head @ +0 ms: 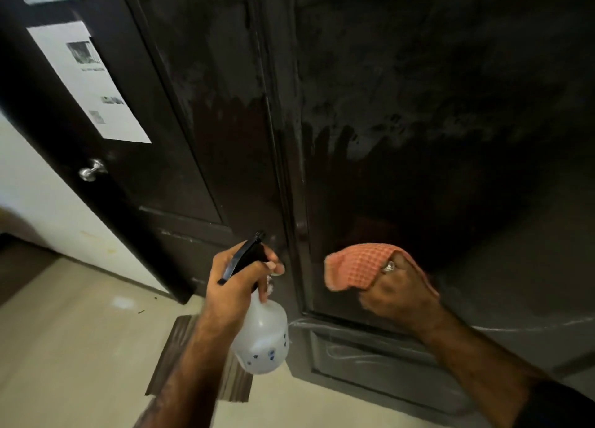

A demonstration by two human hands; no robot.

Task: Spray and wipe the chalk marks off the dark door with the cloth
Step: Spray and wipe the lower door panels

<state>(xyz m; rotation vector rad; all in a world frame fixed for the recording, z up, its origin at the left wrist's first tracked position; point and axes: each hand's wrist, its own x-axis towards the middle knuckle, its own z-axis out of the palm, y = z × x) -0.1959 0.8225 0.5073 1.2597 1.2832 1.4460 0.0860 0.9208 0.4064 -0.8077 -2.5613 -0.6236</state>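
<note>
1. Left hand (240, 286) was wrapped round a clear spray bottle (262, 337), black nozzle toward the door.
2. Right hand (397, 294) gripped a bunched orange waffle cloth (354, 265).
3. The dark door (402, 105) had smeary streaks up top and white chalk marks (354, 352) low down.

Lighting dim; door (418, 105) nearly black toward upper right. Floor (64, 347) brighter at left. Wide-angle bending at edges; slight motion blur.

Dark door (418, 105) smeared, dull sheen; waffle-weave cloth (357, 265); translucent plastic bottle (262, 337); shiny metal knob (91, 170); matt paper sheet (87, 83).
</note>
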